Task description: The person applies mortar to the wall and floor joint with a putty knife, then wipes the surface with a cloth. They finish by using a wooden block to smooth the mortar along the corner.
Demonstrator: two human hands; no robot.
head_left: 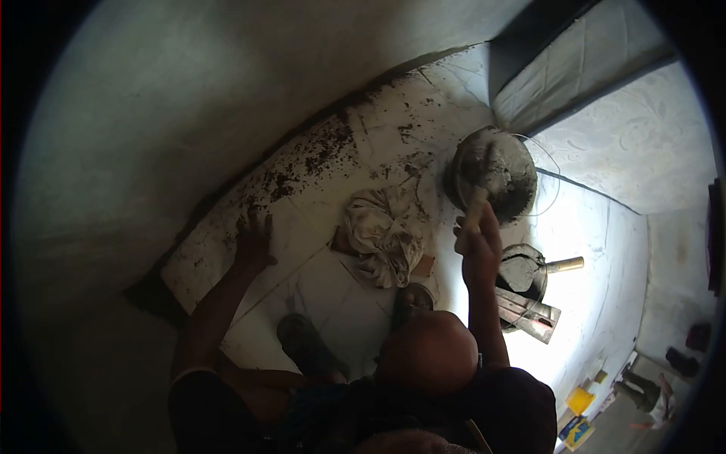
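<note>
My left hand (255, 240) rests with spread fingers on the dirt-specked marble-look floor near the wall. Held in my right hand (480, 240) is a wooden-handled trowel (476, 209), its far end reaching into a bucket (457, 178) of wet grey mortar (514, 170). Mortar coats the tool's front end, so its blade is hard to make out. Between my hands lies a crumpled pale cloth (386, 231) on something brown and flat. To the right of my right forearm stands a second, smaller container of grey mortar (520, 272) with a wooden handle (566, 265) sticking out.
A long metal-looking tool (533, 314) lies by the smaller container. Dark crumbs of dirt (310, 159) cover the floor along the wall (151, 129). My feet (306, 340) are close in front. Far right are a yellow container (580, 401) and another person (650, 397).
</note>
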